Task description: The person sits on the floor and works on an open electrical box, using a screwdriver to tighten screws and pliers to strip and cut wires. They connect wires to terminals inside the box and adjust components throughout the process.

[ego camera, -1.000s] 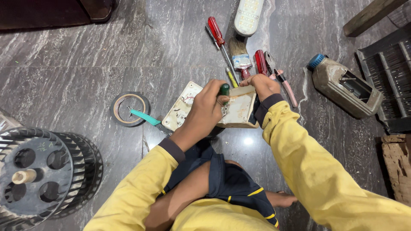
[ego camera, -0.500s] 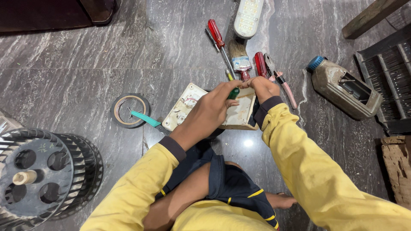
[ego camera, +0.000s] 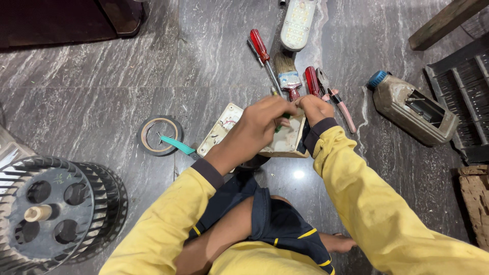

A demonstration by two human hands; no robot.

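At centre frame, one cream switch box (ego camera: pixel 277 140) lay open on the grey stone floor (ego camera: pixel 102 102), its long axis running from lower right toward upper left, directly ahead of the seated person's knees. The left hand (ego camera: pixel 262 125) was closed in a pinch over the box's upper edge, fingers curled round one green-handled screwdriver (ego camera: pixel 279 126) whose shaft slanted down into the box. The right hand (ego camera: pixel 315 108) was curled shut on the box's upper right corner, steadying it. Both hands met at that edge; the left lay more over the box interior, so it was the nearer to the work inside. Just above the hands, at upper centre, lay one paintbrush (ego camera: pixel 288 76), two red-handled screwdrivers (ego camera: pixel 260 46) and one pair of pliers (ego camera: pixel 336 99), all with long axes roughly vertical in the frame. One white lamp panel (ego camera: pixel 298 23) sat at the top edge. One roll of tape (ego camera: pixel 159 135) lay left of the box, one blower wheel (ego camera: pixel 51 211) at lower left, one dirty plastic can (ego camera: pixel 412 107) at right.
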